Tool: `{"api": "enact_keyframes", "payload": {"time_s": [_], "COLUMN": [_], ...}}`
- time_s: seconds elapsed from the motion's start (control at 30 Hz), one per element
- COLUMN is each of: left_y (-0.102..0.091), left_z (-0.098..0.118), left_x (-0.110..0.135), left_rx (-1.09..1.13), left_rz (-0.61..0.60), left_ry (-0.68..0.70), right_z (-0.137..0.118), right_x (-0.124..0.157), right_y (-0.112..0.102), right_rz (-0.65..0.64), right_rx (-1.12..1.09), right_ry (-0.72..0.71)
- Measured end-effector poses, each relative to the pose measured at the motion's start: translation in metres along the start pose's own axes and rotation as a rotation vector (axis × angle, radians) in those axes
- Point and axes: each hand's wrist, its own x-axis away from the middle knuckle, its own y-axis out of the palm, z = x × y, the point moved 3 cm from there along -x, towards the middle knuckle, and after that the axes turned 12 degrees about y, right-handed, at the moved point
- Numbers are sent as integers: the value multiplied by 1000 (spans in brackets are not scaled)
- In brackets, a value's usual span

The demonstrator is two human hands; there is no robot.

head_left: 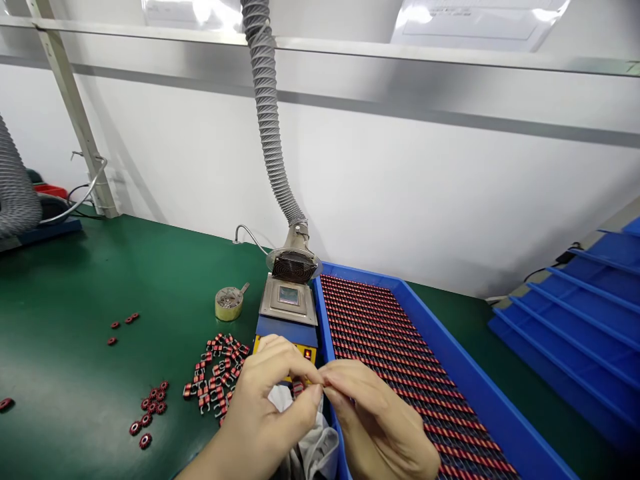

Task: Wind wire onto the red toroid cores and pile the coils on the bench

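Note:
My left hand point(265, 407) and my right hand point(375, 420) meet above the near rim of a blue tray, their fingertips pinched together on a small wound coil point(299, 387), which they mostly hide. Just left of my hands lies a loose pile of red toroid coils with metal leads point(216, 380) on the green mat point(65, 313). Several more coils point(150, 403) are scattered further left. The blue tray point(320, 313) holds dense rows of red and black components point(395, 353). A white cloth point(313, 447) bunches below my hands.
A metal heating station with a yellow front point(289, 300) stands just beyond my hands, under a grey ribbed fume hose point(267, 113). A small round tin point(229, 303) sits left of it. Blue stepped racks point(565, 313) stand at the right, and a second hose point(15, 180) at the far left.

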Motion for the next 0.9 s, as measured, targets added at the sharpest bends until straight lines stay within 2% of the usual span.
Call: {"api": "enact_keyframes", "payload": {"time_s": [0.1, 0.2, 0.27, 0.33, 0.37, 0.43, 0.5, 0.53, 0.57, 0.63, 0.77, 0.83, 0.9], "left_y": [0, 0, 0, 1, 1, 3, 4, 3, 3, 0, -2, -2, 0], "left_z": [-1, 1, 5, 10, 13, 17, 19, 19, 19, 18, 13, 11, 11], "left_x": [0, -3, -4, -3, -2, 2, 5, 5, 4, 1, -6, -7, -5], "left_rx": [45, 20, -87, -285, -401, -599, -690, -688, -658, -530, -231, -173, -214], "left_rz": [-6, -19, -28, -29, -29, -35, -34, -23, -5, 16, -44, -57, -59], "left_ry": [-32, 0, 92, 240, 318, 452, 519, 519, 497, 405, 196, 151, 185], "right_z": [3, 2, -2, -5, -5, 0, 8, 11, 12, 12, 6, 4, 1], "right_x": [0, -1, -1, -1, -1, 0, 4, 6, 7, 4, -1, 0, 2], "right_y": [0, -1, -2, -2, -2, -1, 3, 5, 5, 3, -5, -4, -3], "right_rz": [-46, -53, -52, -80, -98, -143, -203, -233, -247, -221, -131, -109, -70], "right_rx": [-20, 8, 92, 158, 162, 45, -254, -422, -559, -608, -238, -124, 4], "right_ry": [17, -8, -59, -51, 10, 275, 607, 725, 777, 692, 321, 181, 54]}}
